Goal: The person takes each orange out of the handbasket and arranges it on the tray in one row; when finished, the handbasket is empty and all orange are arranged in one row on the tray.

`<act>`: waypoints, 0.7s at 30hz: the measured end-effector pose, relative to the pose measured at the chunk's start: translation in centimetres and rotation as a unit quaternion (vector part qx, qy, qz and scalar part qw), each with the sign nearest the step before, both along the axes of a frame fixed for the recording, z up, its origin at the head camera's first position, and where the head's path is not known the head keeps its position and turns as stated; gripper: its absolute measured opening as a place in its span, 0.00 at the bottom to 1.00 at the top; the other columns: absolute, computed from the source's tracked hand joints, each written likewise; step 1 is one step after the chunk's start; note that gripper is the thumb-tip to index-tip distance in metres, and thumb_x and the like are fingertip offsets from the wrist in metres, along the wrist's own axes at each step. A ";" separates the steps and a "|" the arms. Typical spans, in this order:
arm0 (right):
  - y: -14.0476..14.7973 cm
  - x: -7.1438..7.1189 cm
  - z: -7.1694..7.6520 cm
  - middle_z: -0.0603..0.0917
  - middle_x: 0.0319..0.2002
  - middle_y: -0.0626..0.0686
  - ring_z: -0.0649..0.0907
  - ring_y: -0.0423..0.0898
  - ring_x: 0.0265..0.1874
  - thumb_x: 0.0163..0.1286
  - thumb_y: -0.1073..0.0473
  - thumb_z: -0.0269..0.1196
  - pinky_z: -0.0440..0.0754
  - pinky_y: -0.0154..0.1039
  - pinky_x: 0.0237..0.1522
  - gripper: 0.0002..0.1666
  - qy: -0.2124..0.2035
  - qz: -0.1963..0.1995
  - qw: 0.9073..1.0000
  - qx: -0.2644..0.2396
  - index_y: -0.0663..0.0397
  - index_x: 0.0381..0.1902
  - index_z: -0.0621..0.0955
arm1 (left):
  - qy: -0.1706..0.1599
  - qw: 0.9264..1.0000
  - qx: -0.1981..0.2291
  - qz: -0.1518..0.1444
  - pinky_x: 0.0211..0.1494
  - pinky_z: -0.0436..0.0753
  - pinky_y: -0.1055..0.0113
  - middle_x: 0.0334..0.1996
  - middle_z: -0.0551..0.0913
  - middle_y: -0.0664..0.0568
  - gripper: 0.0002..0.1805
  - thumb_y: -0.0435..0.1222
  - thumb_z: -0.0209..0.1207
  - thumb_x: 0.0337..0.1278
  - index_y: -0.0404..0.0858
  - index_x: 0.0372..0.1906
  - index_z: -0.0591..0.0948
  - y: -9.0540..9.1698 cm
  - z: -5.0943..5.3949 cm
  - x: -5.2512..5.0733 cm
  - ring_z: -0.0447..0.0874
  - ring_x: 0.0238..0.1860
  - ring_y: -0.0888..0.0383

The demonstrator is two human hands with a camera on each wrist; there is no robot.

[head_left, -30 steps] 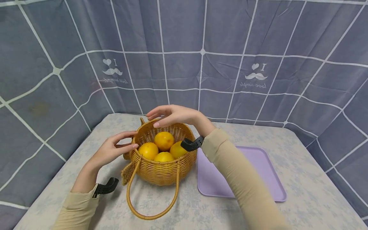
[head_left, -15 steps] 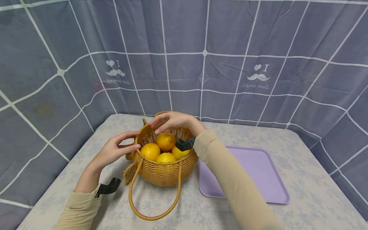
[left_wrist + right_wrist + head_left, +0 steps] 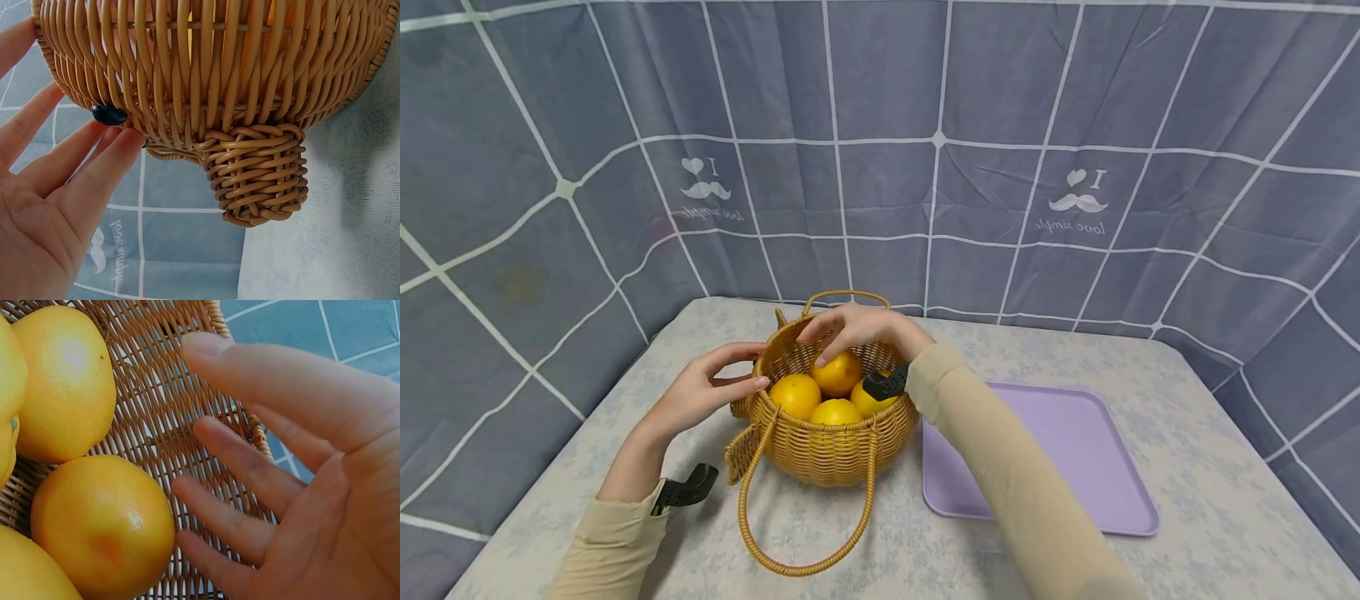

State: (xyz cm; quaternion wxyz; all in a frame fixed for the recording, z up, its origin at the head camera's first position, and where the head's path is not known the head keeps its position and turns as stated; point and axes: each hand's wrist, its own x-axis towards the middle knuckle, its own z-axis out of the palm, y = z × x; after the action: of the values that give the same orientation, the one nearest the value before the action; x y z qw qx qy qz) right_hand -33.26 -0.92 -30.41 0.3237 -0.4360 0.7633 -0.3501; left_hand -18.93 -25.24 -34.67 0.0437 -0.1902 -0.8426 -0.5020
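A wicker basket (image 3: 823, 458) (image 3: 212, 69) holds several yellow-orange fruits (image 3: 795, 396) (image 3: 62, 381). At its left side is my left hand (image 3: 692, 398) (image 3: 56, 187), its spread fingertips touching the outside of the wicker near a dark bead (image 3: 109, 115). My right hand (image 3: 863, 327) (image 3: 306, 475) is inside the back of the opening, thumb and fingers apart. Just beside its fingertips lies the rear fruit (image 3: 837, 375) (image 3: 103, 528); whether they touch it is unclear. No fruit is in its grasp.
A lilac tray (image 3: 1060, 442) lies right of the basket, partly under the right sleeve (image 3: 1000, 458). One basket handle (image 3: 801, 570) hangs toward the front, another (image 3: 850, 292) stands at the back. Grey-blue gridded curtains surround the table (image 3: 1217, 467).
My right hand has come down from above the rim into the basket, toward the rear fruit. My left hand stays at the basket's left side. The head view has shifted slightly.
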 end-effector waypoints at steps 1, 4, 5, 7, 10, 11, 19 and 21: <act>-0.1 -0.1 -0.1 0.72 0.61 0.57 0.70 0.54 0.62 0.59 0.60 0.67 0.70 0.35 0.57 0.32 0.007 0.002 1.000 0.004 0.61 0.61 0.73 | 0.001 1.000 0.000 -0.001 0.57 0.75 0.53 0.59 0.73 0.47 0.26 0.39 0.60 0.61 0.40 0.63 0.71 0.0 0.0 0.0 0.69 0.60 0.48; -0.2 -0.3 -0.5 0.73 0.61 0.53 0.69 0.53 0.62 0.58 0.58 0.68 0.68 0.35 0.59 0.33 0.039 0.011 0.999 0.024 0.58 0.61 0.73 | 0.005 1.000 0.004 -0.009 0.57 0.75 0.54 0.59 0.73 0.46 0.26 0.38 0.60 0.61 0.39 0.63 0.71 0.0 0.1 0.0 0.69 0.60 0.47; -0.3 -0.4 -0.6 0.73 0.61 0.51 0.69 0.52 0.62 0.58 0.58 0.68 0.67 0.36 0.59 0.33 0.046 0.012 0.998 0.030 0.57 0.61 0.74 | 0.006 1.000 0.004 -0.010 0.57 0.75 0.54 0.58 0.73 0.46 0.25 0.37 0.60 0.61 0.39 0.63 0.71 0.0 0.1 0.0 0.69 0.60 0.47; -0.3 -0.5 -0.9 0.73 0.61 0.48 0.68 0.51 0.62 0.57 0.57 0.69 0.66 0.37 0.60 0.33 0.060 0.010 0.997 0.046 0.54 0.61 0.74 | 0.005 1.000 0.006 -0.010 0.57 0.75 0.55 0.58 0.73 0.46 0.25 0.37 0.60 0.61 0.39 0.63 0.71 0.0 0.2 0.0 0.70 0.60 0.48; -0.3 -0.6 -1.2 0.72 0.61 0.45 0.67 0.49 0.63 0.56 0.56 0.70 0.66 0.38 0.61 0.33 0.077 0.009 0.995 0.065 0.50 0.61 0.75 | 0.005 1.000 0.006 -0.007 0.57 0.75 0.56 0.58 0.74 0.47 0.25 0.37 0.60 0.61 0.40 0.63 0.72 0.0 0.2 0.1 0.70 0.60 0.49; -0.3 -0.6 -1.3 0.72 0.61 0.45 0.67 0.48 0.63 0.56 0.56 0.70 0.66 0.38 0.61 0.33 0.078 0.010 0.994 0.069 0.50 0.61 0.75 | 0.005 1.000 0.006 -0.007 0.57 0.75 0.55 0.58 0.74 0.47 0.25 0.37 0.60 0.61 0.40 0.63 0.72 0.0 0.2 0.1 0.70 0.60 0.48; -0.3 -0.6 -1.7 0.70 0.63 0.48 0.69 0.44 0.59 0.55 0.59 0.70 0.69 0.33 0.56 0.34 0.076 0.015 0.992 0.096 0.48 0.61 0.75 | 0.005 1.000 0.006 -0.004 0.57 0.75 0.54 0.58 0.74 0.46 0.25 0.37 0.60 0.61 0.39 0.63 0.71 0.0 0.2 0.1 0.69 0.60 0.49; -0.2 -0.6 -1.8 0.71 0.61 0.48 0.71 0.44 0.55 0.55 0.62 0.69 0.72 0.33 0.52 0.33 0.075 0.011 0.992 0.105 0.48 0.61 0.75 | 0.005 1.000 0.005 -0.006 0.57 0.75 0.54 0.58 0.74 0.46 0.25 0.37 0.60 0.61 0.39 0.63 0.71 0.1 0.2 0.1 0.70 0.60 0.49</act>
State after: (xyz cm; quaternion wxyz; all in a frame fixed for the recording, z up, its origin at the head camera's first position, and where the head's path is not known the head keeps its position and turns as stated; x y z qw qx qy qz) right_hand -33.87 -1.13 -32.24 0.3131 -0.4329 0.8131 -0.2311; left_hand -18.88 -25.19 -34.51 0.0460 -0.1972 -0.8386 -0.5056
